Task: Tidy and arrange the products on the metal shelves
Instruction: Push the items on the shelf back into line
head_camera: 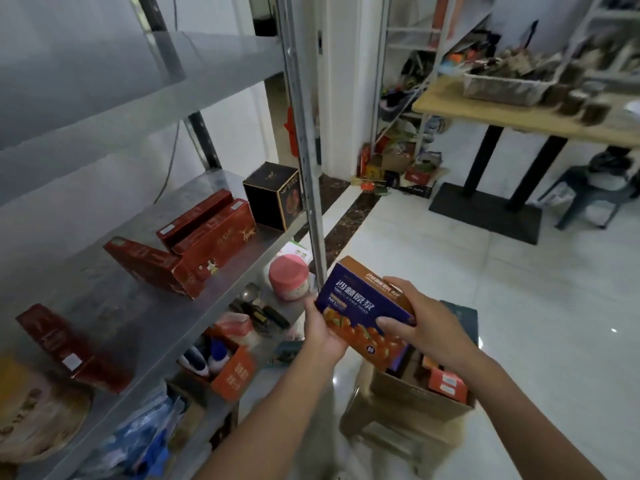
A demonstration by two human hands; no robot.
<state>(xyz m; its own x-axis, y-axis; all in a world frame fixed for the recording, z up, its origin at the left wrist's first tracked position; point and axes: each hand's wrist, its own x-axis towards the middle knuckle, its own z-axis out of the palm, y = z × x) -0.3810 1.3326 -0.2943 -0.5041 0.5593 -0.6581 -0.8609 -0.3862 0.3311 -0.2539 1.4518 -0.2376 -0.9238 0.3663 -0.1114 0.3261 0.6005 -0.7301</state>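
Observation:
I hold a blue and orange juice box [360,303] in front of me, just right of the shelf's metal post [304,140]. My left hand [323,332] grips its lower left edge. My right hand [426,323] grips its right side, thumb on the front face. The metal shelf [145,306] at the left carries several red boxes [194,247], a black box [273,195] at its far end and another red box [65,344] nearer me. Below my hands an open cardboard carton [412,393] holds more orange boxes.
The lower shelf holds a pink-lidded jar [290,277], an orange carton of bottles [228,365], utensils and blue bags. A round tin [38,407] sits at the near left. A wooden table [519,116] with trays stands at the right, over white floor tiles.

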